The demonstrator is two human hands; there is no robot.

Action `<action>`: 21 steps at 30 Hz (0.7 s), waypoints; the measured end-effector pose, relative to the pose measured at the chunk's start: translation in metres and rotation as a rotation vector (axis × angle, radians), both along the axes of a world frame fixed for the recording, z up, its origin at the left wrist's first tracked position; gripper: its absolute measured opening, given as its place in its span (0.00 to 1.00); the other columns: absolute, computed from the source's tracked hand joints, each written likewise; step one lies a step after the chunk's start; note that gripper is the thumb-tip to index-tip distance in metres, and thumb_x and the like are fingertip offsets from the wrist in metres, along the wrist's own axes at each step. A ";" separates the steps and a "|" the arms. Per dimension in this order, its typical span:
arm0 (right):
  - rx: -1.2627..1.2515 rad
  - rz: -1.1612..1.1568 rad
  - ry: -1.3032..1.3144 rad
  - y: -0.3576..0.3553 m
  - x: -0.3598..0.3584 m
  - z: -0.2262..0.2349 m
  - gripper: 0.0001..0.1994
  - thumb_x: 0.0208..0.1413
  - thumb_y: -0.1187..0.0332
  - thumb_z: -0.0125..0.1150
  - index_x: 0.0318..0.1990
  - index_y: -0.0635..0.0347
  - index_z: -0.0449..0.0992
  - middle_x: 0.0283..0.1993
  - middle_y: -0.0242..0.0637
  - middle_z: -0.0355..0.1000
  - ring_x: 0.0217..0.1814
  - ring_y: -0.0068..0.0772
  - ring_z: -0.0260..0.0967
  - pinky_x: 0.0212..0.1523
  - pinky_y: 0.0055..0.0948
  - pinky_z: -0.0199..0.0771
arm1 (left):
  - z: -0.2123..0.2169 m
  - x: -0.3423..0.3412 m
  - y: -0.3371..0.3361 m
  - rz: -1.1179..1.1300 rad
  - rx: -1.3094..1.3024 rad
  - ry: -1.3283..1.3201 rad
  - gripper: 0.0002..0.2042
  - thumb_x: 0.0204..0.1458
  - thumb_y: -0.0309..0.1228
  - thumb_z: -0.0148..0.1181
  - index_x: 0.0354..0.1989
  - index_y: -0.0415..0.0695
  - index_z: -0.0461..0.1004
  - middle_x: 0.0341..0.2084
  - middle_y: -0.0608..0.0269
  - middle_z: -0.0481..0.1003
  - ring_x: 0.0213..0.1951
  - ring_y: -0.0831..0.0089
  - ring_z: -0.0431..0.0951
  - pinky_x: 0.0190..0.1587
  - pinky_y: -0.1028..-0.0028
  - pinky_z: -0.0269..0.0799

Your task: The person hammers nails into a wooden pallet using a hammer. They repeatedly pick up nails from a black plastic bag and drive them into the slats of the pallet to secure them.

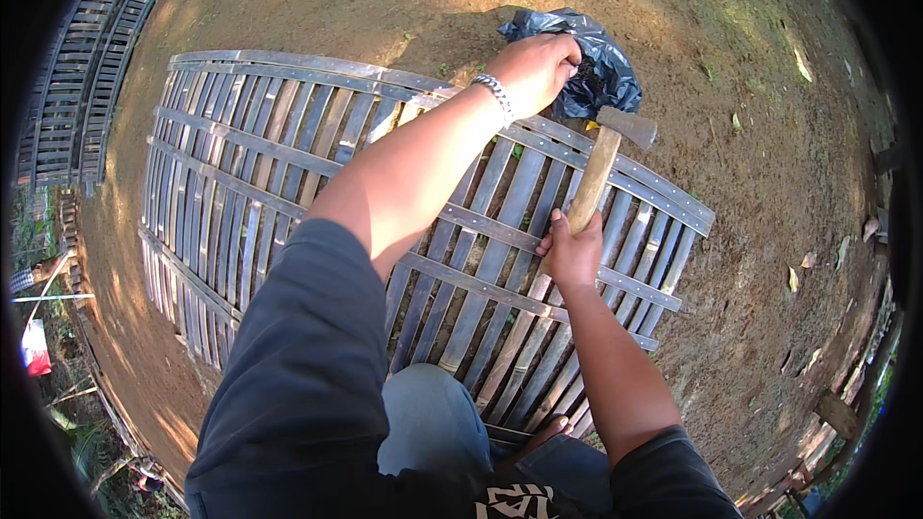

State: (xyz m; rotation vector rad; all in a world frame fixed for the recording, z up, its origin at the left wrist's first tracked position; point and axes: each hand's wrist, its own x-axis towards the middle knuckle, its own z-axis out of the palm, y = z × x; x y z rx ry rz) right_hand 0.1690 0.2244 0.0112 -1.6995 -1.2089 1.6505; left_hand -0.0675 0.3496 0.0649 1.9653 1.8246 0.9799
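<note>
My left hand [538, 74], with a chain bracelet at the wrist, reaches to the mouth of a crumpled black plastic bag [611, 50] beyond the slatted panel. Its fingers are curled together at the bag's opening, and whatever they pinch is hidden. Small dark bits in the bag are too unclear to name. In my right hand [575, 250] is a hammer [598, 171], gripped by its wooden handle. The metal head points away from me, close to the bag. Both arms pass over the slatted panel [356, 159], whose thin strips are crossed by several rails dotted with fasteners.
The panel lies on bare brown earth [769, 221], and my bent knee [435, 420] is at its near edge. Another slatted panel [77, 77] stands at the far left. Dry leaves [793, 279] and a wood chunk [836, 414] lie toward the right.
</note>
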 end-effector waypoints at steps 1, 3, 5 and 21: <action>-0.004 -0.004 -0.008 0.000 0.002 -0.001 0.13 0.67 0.70 0.62 0.49 0.61 0.63 0.24 0.34 0.71 0.19 0.25 0.71 0.20 0.30 0.75 | 0.000 -0.001 -0.024 0.036 -0.044 -0.164 0.06 0.62 0.28 0.61 0.44 0.40 0.76 0.35 0.58 0.80 0.39 0.64 0.82 0.43 0.65 0.77; -0.008 -0.001 0.009 -0.001 -0.002 0.005 0.12 0.67 0.70 0.61 0.49 0.61 0.63 0.26 0.34 0.71 0.19 0.25 0.71 0.21 0.29 0.76 | 0.009 -0.018 -0.076 0.127 -0.127 -0.456 0.05 0.63 0.27 0.61 0.44 0.40 0.77 0.34 0.64 0.80 0.37 0.75 0.81 0.41 0.72 0.76; 0.012 0.002 0.016 0.001 0.002 0.006 0.12 0.67 0.71 0.61 0.49 0.61 0.63 0.28 0.35 0.71 0.21 0.25 0.71 0.21 0.29 0.77 | -0.005 -0.032 -0.134 0.253 -0.215 -0.737 0.06 0.63 0.25 0.63 0.46 0.39 0.79 0.35 0.69 0.79 0.37 0.82 0.78 0.41 0.78 0.75; 0.011 0.069 0.055 0.005 0.003 0.004 0.12 0.66 0.73 0.61 0.49 0.63 0.62 0.30 0.36 0.69 0.20 0.25 0.70 0.21 0.29 0.77 | -0.067 0.017 -0.273 0.789 -0.014 -0.294 0.05 0.53 0.27 0.72 0.38 0.45 0.87 0.37 0.61 0.83 0.41 0.66 0.82 0.47 0.67 0.74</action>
